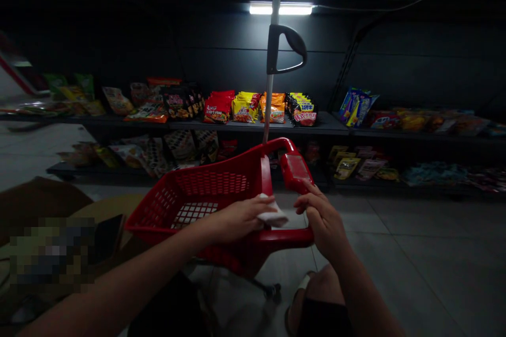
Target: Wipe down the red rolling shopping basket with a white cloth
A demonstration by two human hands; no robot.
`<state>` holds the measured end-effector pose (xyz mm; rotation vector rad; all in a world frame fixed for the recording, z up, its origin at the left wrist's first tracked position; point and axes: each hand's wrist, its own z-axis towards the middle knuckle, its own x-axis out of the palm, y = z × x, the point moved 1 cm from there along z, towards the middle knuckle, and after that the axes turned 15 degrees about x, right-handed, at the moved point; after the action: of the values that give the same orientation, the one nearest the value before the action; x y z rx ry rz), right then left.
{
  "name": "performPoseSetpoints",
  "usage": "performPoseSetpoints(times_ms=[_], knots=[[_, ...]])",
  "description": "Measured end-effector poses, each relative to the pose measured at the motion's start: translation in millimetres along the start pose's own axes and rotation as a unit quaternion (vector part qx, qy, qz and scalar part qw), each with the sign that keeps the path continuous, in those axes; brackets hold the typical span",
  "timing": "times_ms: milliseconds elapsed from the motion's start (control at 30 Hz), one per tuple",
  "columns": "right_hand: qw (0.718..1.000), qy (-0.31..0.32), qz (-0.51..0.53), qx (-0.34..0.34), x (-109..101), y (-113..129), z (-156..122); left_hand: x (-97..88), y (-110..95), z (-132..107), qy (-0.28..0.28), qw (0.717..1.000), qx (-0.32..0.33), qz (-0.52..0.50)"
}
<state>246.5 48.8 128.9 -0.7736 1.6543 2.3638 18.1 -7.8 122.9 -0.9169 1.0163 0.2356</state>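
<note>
A small red plastic shopping cart [158,210] with perforated walls stands in front of me. My left hand [241,218] reaches over its near side and is closed on a white cloth [273,214], pressed to the red rim at the handle end. My right hand [322,216] is curled around the cart's red handle [296,168], its fingers bent over the inner side. Part of the handle is hidden beneath that hand. A grey pole [269,105] with a black grip [290,50] rises behind the cart.
Shelves with snack bags [245,107] run across the back, under a lit tube lamp [280,8]. On the left are a cardboard box [35,195] and a dark phone-like slab [108,231]. My knee [326,287] is close below the cart handle.
</note>
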Motion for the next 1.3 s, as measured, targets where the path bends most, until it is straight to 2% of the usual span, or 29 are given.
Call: performPoseSetpoints(times_ms=[67,133,233,333,367,467,533,633,733,833,933,1133,1233,1300], knots=[[1.0,-0.002,0.004,0.005,0,0,1,-3.0,-28,-12,0.005,1.0,-0.006,0.011],[1.0,-0.003,0.004,0.007,0,0,-1,-12.1,-39,-14,-0.001,1.0,-0.016,0.023],[1.0,-0.001,0.005,0.005,-1,2,-5,-30.3,-31,-2,0.001,1.0,-0.024,-0.003],[1.0,0.002,0.004,0.006,-1,1,-3,-34.9,-19,12,-0.08,0.996,-0.039,0.01],[1.0,0.0,0.004,0.006,-1,0,-2,-29.9,-20,16,-0.1,0.994,-0.036,0.022],[1.0,-0.006,0.009,0.004,-1,-3,4,0.1,-37,18,-0.079,0.996,-0.011,0.033],[1.0,-0.012,0.014,0.005,0,-3,4,20.9,-50,12,-0.102,0.994,-0.027,0.033],[1.0,-0.017,0.016,0.001,2,0,-3,42.5,-57,1,-0.173,0.984,-0.033,0.013],[1.0,-0.024,0.01,-0.013,3,2,-10,56.9,-51,-6,-0.228,0.972,-0.014,0.057],[0.999,-0.031,0.001,-0.02,3,1,-14,68.3,-42,-6,-0.248,0.957,0.03,0.144],[0.999,-0.034,-0.021,-0.027,5,-1,-15,72.4,-35,-5,-0.274,0.943,0.068,0.177],[0.992,-0.057,-0.096,-0.056,13,3,-27,58.1,-16,-9,-0.292,0.943,0.075,0.144],[0.989,-0.039,-0.108,-0.096,8,0,-30,45.5,-7,-12,-0.29,0.947,0.066,0.119],[0.988,-0.025,-0.084,-0.124,5,-5,-28,36.4,-7,-13,-0.27,0.955,0.056,0.109]])
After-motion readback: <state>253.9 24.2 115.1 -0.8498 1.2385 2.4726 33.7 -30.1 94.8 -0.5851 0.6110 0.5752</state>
